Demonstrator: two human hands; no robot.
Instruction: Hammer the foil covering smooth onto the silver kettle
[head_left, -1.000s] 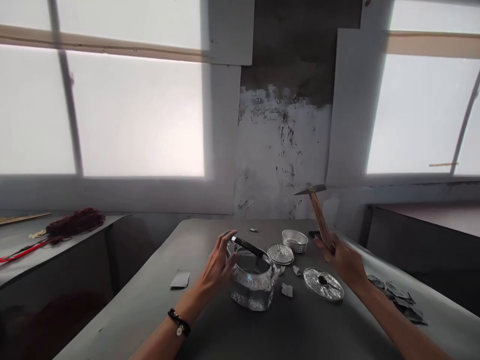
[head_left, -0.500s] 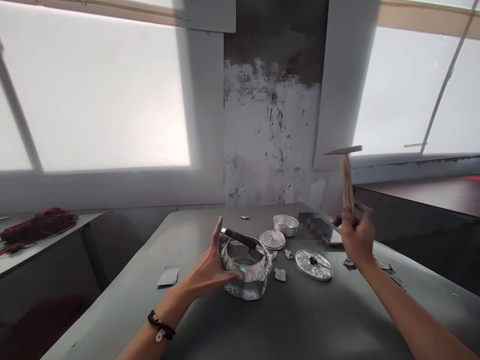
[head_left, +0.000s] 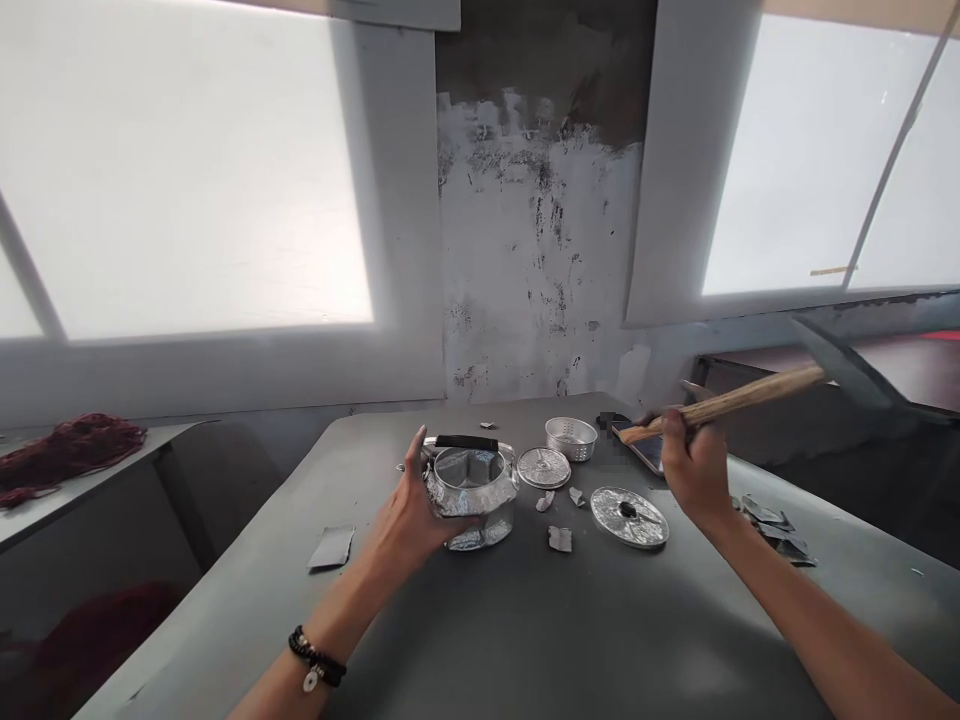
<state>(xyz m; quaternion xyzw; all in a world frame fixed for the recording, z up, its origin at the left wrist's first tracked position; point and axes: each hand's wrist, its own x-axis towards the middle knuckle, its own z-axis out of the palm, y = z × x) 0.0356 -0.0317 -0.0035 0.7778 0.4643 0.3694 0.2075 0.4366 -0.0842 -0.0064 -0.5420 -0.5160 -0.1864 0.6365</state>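
Note:
My left hand (head_left: 411, 520) grips a shiny silver kettle (head_left: 480, 505) from its left side, thumb across the front and fingers up along the wall. The kettle has no lid on, and its black handle grip (head_left: 470, 442) lies over the open mouth. Raised at the right, my right hand (head_left: 697, 465) is closed around the wooden handle of a hammer (head_left: 757, 395). The hammer's dark head, blurred, points up and to the right. Between the hands lie a round lid with a black knob (head_left: 628, 517) and a flat silver disc (head_left: 544, 467).
Behind the disc stands a perforated silver basket (head_left: 571, 439). A phone (head_left: 646, 452) lies partly behind my right hand. Crumpled scraps (head_left: 559, 539) are on the grey table (head_left: 525, 640), a pale square piece (head_left: 331, 548) at left, more scraps (head_left: 780, 530) at right. Dark red strands (head_left: 71, 455) cover a side table.
The hammer has swung from upright to leaning far right, its head now farther right. The kettle has turned and shifted slightly left and away, its handle grip now nearly level.

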